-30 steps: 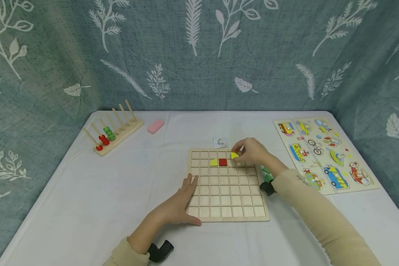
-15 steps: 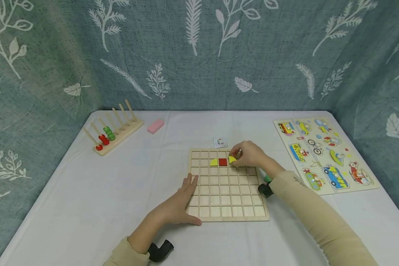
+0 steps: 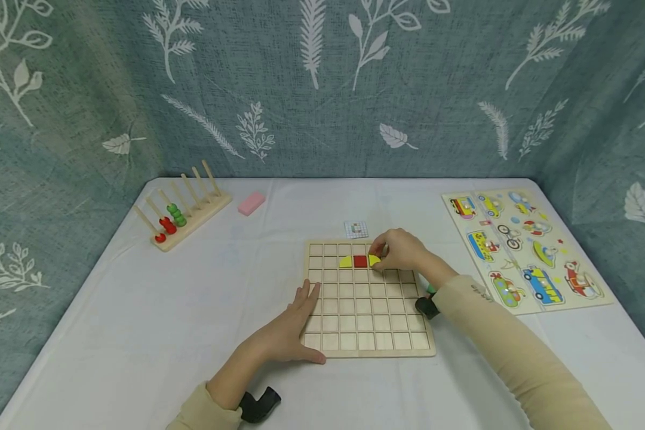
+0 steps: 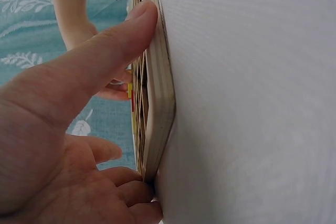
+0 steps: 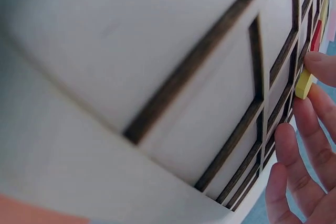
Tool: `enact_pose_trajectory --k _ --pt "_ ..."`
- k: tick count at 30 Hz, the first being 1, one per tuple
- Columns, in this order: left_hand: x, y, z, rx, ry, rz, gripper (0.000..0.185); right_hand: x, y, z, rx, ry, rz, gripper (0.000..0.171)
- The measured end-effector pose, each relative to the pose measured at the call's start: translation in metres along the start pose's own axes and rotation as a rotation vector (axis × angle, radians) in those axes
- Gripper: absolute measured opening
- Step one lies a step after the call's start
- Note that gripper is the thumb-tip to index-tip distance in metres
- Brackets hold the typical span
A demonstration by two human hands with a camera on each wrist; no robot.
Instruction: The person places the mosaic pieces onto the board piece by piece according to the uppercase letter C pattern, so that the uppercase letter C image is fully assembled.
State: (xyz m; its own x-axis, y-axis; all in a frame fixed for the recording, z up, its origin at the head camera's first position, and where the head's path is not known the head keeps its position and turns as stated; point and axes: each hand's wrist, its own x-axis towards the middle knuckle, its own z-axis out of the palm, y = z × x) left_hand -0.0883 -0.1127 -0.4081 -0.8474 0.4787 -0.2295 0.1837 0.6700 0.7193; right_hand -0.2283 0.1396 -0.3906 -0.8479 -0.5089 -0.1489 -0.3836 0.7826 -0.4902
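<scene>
A wooden grid board lies mid-table. In its second row sit a yellow curved piece and a red square. Just right of the red square, my right hand pinches a second yellow curved piece, low over its cell. The right wrist view shows that yellow piece between my fingertips, against the board. My left hand lies flat at the board's left edge, fingers straight. In the left wrist view its thumb runs along the board's edge.
A wooden peg rack with red and green beads stands back left, with a pink block beside it. A small printed card lies behind the board. A vehicle puzzle board lies at right. Green pieces peek out by my right wrist.
My right hand has brought the yellow piece down from the top row to the cell just right of the red square. The left hand has not moved.
</scene>
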Motion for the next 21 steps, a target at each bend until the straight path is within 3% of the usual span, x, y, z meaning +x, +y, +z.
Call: enact_pose_trajectory --k 21 --pt "-0.0001 0.0010 -0.0007 0.005 -0.003 0.000 0.120 -0.0035 -0.0006 -0.0028 0.044 -0.007 -0.001 0.026"
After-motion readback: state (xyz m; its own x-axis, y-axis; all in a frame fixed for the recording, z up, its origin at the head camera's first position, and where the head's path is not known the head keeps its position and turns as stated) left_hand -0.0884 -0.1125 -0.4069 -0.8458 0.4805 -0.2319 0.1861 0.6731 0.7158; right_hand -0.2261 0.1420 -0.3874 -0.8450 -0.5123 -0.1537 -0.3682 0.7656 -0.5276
